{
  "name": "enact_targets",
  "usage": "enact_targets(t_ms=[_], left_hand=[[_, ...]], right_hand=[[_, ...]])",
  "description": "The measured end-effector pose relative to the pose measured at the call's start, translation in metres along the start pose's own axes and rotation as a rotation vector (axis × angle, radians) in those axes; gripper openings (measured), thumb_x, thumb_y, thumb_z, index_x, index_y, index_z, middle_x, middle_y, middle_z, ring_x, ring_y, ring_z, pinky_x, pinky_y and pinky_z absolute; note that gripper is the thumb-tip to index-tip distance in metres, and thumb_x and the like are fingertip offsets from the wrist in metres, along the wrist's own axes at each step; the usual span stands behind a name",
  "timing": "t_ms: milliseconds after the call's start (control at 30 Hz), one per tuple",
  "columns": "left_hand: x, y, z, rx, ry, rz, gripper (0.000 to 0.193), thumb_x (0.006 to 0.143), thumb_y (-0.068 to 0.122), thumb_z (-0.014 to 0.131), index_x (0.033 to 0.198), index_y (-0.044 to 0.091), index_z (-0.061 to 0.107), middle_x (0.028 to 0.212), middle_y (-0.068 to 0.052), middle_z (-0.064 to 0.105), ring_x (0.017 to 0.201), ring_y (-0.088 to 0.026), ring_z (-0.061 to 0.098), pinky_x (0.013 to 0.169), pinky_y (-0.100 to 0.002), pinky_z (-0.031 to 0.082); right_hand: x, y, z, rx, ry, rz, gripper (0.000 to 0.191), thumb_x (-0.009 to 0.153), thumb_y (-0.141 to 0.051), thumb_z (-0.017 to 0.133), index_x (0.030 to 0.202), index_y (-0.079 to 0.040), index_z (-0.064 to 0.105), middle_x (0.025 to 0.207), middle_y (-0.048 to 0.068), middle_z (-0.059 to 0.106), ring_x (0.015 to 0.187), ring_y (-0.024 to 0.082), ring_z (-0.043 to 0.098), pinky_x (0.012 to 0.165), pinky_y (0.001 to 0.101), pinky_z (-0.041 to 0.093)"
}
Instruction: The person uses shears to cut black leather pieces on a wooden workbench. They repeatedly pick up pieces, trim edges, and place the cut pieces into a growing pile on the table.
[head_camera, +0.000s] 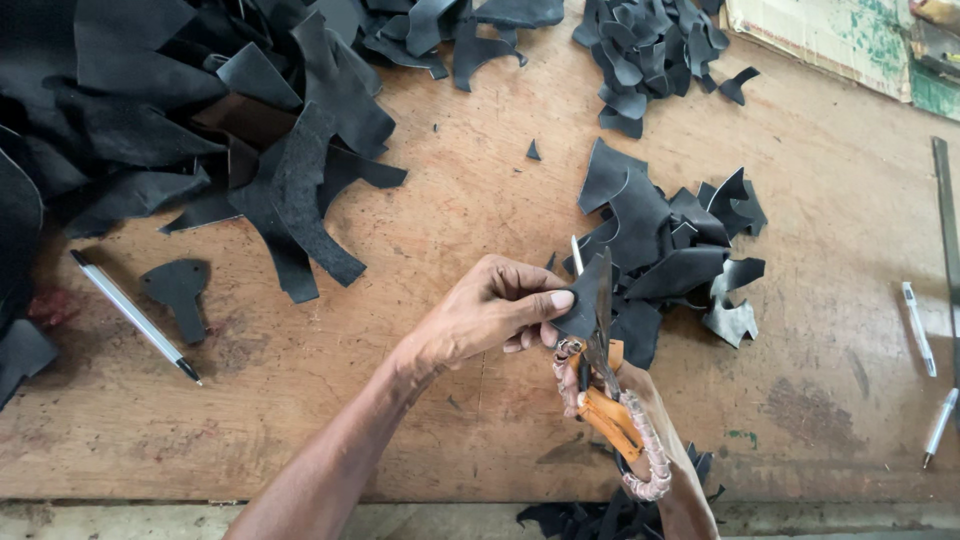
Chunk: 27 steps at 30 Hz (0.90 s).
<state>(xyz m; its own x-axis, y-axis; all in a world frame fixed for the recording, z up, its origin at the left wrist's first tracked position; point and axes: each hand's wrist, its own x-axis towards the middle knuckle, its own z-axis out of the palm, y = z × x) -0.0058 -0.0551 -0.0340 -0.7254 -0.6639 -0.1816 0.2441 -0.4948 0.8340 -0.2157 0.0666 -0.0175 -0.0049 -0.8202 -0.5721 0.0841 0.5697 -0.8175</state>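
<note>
A small black leather piece (585, 300) is pinched between the thumb and fingers of the left hand (480, 315), which is closed on it above the middle of the wooden table (470, 200); the piece is held upright and is met by the blades of a pair of scissors (605, 380); the scissors are gripped by the right hand (645, 420), whose fingers are curled shut through the orange handles, one loop of which is wrapped in pale cord; the blades are seen nearly edge-on, so the width of their opening cannot be told. Just beyond the hands, a heap of cut black pieces (670, 250) is laid on the table; a second heap (645, 55) is placed at the far edge, and a large pile of black offcuts (170, 110) is spread over the far left. A white pen (135, 317) is laid on the left beside a single cut shape (180, 290); two further pens (918, 328) are laid at the right, near a metal ruler (946, 230); more scraps (600, 518) are seen below the near table edge.
</note>
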Motion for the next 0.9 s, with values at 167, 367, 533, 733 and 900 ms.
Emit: enact_targets(t_ms=[167, 367, 533, 733, 900], left_hand=[[0.001, -0.002, -0.001, -0.051, -0.001, -0.011, 0.022, 0.098, 0.021, 0.069, 0.104, 0.002, 0.079, 0.068, 0.000, 0.069, 0.050, -0.002, 0.052, 0.043, -0.018, 0.039], [0.001, -0.004, -0.001, -0.102, -0.018, -0.014, 0.021, 0.099, 0.019, 0.068, 0.103, 0.001, 0.077, 0.069, -0.001, 0.069, 0.051, -0.003, 0.051, 0.044, -0.019, 0.039], [0.001, -0.009, -0.004, -0.190, -0.077, 0.017, 0.022, 0.101, 0.018, 0.067, 0.099, -0.002, 0.075, 0.070, -0.003, 0.067, 0.051, -0.004, 0.051, 0.044, -0.019, 0.039], [0.004, -0.018, -0.002, -0.361, -0.143, 0.042, 0.020, 0.103, 0.015, 0.066, 0.102, -0.004, 0.073, 0.074, -0.005, 0.068, 0.058, -0.006, 0.055, 0.046, -0.020, 0.040], [0.005, -0.022, 0.000, -0.441, -0.120, -0.022, 0.020, 0.102, 0.013, 0.065, 0.104, -0.005, 0.072, 0.074, -0.007, 0.069, 0.058, -0.007, 0.058, 0.046, -0.020, 0.042]], right_hand=[[0.000, 0.002, 0.000, -0.086, -0.012, -0.049, 0.029, 0.098, -0.027, 0.058, 0.102, 0.000, 0.067, 0.091, 0.008, 0.063, 0.079, 0.016, 0.065, 0.073, 0.0317, 0.056], [-0.002, 0.008, -0.005, -0.237, 0.089, -0.061, 0.023, 0.091, -0.023, 0.065, 0.097, -0.002, 0.069, 0.087, 0.005, 0.065, 0.074, 0.012, 0.065, 0.064, 0.0285, 0.056], [-0.003, 0.013, -0.009, -0.259, 0.062, -0.125, 0.026, 0.091, -0.026, 0.065, 0.096, 0.000, 0.069, 0.081, 0.005, 0.066, 0.067, 0.012, 0.064, 0.058, 0.0278, 0.055], [-0.002, 0.015, -0.011, -0.244, 0.036, -0.164, 0.033, 0.092, -0.031, 0.064, 0.098, 0.001, 0.070, 0.080, 0.007, 0.067, 0.064, 0.013, 0.065, 0.055, 0.0268, 0.057], [-0.001, 0.024, -0.015, -0.034, 0.103, -0.080, 0.038, 0.093, -0.033, 0.064, 0.101, 0.004, 0.070, 0.086, 0.011, 0.069, 0.066, 0.015, 0.065, 0.055, 0.0276, 0.057]])
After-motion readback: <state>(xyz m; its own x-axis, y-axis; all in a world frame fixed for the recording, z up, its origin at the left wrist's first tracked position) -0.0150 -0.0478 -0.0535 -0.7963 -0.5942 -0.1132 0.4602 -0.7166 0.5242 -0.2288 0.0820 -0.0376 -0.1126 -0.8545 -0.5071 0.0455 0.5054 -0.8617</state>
